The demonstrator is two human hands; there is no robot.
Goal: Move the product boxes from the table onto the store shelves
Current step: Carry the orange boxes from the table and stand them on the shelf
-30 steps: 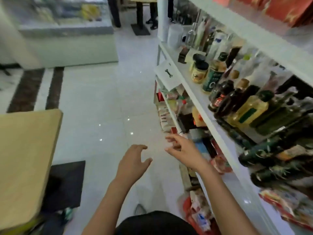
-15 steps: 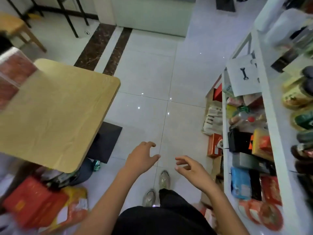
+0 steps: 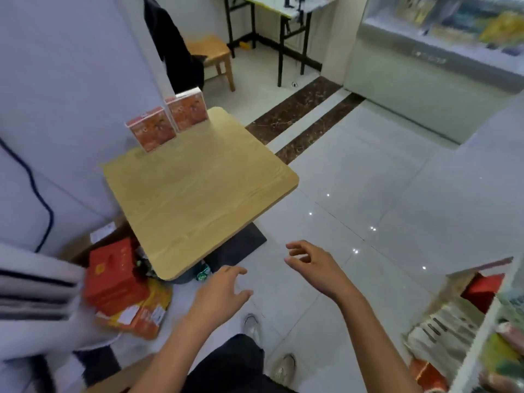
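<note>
Two red product boxes stand upright at the far edge of the light wooden table [image 3: 198, 194]: the nearer box [image 3: 151, 132] and the farther box [image 3: 187, 110], side by side against the wall. My left hand [image 3: 219, 295] hovers open over the floor just past the table's near corner. My right hand [image 3: 313, 263] is open too, fingers spread, further right over the tiles. Both hands hold nothing. The store shelves [image 3: 487, 330] show at the lower right edge, blurred.
Red cartons and an orange bag [image 3: 122, 290] lie on the floor under the table's left side. A black mat [image 3: 238, 248] lies beneath the table. A wooden stool [image 3: 215, 56] and a dark jacket [image 3: 173, 43] stand behind, a glass freezer [image 3: 442, 61] at the far right.
The view has swung left from the shelves to the table, bringing the two red boxes into sight. Both hands stay open and empty, now near the table's corner.
</note>
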